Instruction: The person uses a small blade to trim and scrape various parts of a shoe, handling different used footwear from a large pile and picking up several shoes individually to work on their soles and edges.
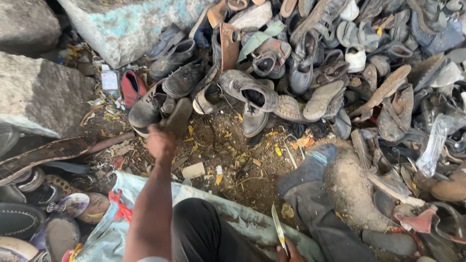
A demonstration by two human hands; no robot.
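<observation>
The person is sitting on the ground in front of a great heap of worn shoes (pixel 310 63) and is reaching forward with the left hand (pixel 161 140). That hand is closing around the heel end of a dark shoe (pixel 178 115) at the near edge of the heap; the fingers are wrapping it, so the shoe is being gripped, though it is lying low and looks barely lifted off the dirt. Just beyond it a pair of black lace-up shoes (pixel 182 77) is resting, and a red shoe (pixel 132 87) is lying to the left beside a grey rock (pixel 39 97).

The right hand (pixel 291 251) is showing only partly at the bottom edge, clenched on the handle of a knife (pixel 277 225) whose blade is pointing up and away from the body, well apart from the gripped shoe.

As a judgement, the work is at an early stage: one shoe is being picked out, the knife is not touching anything, and the heap is lying largely unsorted. A smaller cluster of shoes and soles (pixel 43 213) is lying at the person's left side.
</observation>
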